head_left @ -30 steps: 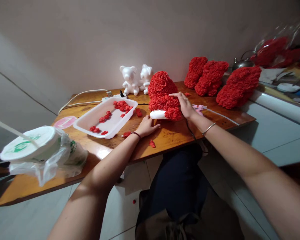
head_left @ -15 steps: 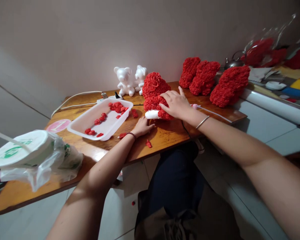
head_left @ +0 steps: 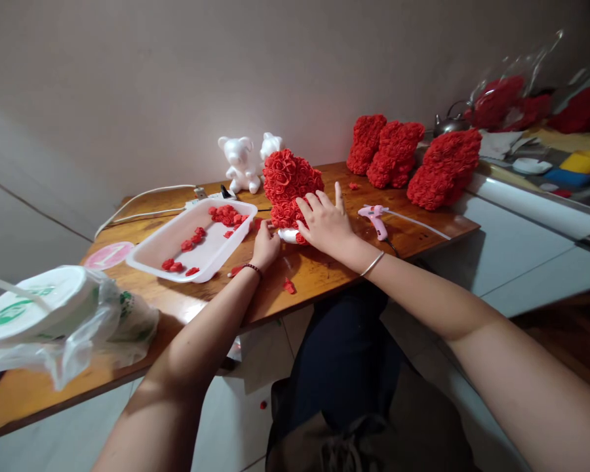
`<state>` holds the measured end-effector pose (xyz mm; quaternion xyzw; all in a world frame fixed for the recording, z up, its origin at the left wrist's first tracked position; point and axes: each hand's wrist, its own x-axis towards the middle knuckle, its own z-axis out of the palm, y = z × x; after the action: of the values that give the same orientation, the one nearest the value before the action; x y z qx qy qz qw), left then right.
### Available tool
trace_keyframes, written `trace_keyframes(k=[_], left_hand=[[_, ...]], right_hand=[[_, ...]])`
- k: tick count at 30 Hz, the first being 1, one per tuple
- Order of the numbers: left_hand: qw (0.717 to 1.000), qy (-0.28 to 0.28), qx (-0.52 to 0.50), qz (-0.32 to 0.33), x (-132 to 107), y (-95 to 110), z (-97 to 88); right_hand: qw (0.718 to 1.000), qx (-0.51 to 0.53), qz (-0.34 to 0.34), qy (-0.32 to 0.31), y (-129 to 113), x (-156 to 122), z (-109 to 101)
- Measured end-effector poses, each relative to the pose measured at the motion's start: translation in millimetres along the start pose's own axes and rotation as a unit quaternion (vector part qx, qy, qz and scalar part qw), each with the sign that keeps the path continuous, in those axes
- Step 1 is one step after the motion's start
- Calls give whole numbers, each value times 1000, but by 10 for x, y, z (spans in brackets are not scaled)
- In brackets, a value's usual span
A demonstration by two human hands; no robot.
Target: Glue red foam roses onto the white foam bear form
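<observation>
A bear covered in red foam roses (head_left: 288,180) stands on the wooden table, one white foam leg (head_left: 288,235) bare at its lower front. Against its right side, my right hand (head_left: 327,223) holds it with the fingers spread over the roses. My left hand (head_left: 265,248) is closed beside the bare leg, fingertips close to it; anything between them is hidden. A pink glue gun (head_left: 375,219) with a long clear glue stick lies right of my right hand. Near the table's front edge is a loose red rose (head_left: 289,286).
A white plastic tray (head_left: 150,252) with red roses stands left. Two plain white foam bears (head_left: 238,164) sit behind, beside a power strip. Several finished red bears (head_left: 396,151) stand at the back right. A bagged white tub (head_left: 34,301) occupies the left front.
My left hand has lifted off the tabletop and closed beside the bear's bare leg. The bear has shifted slightly left and turned under my right hand. The glue gun has come into view.
</observation>
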<state>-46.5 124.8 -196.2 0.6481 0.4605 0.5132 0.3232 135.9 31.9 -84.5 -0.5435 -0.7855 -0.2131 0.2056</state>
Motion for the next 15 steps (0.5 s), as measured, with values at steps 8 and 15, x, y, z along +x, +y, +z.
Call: trace_keyframes(k=[8,15], left_hand=[[999,10,33,16,12,10,8],[976,44,180,117,-22,275,-170]], right_hand=[[1000,7,15,0,30,-21,24],[992,103,71,11,88,-58,149]])
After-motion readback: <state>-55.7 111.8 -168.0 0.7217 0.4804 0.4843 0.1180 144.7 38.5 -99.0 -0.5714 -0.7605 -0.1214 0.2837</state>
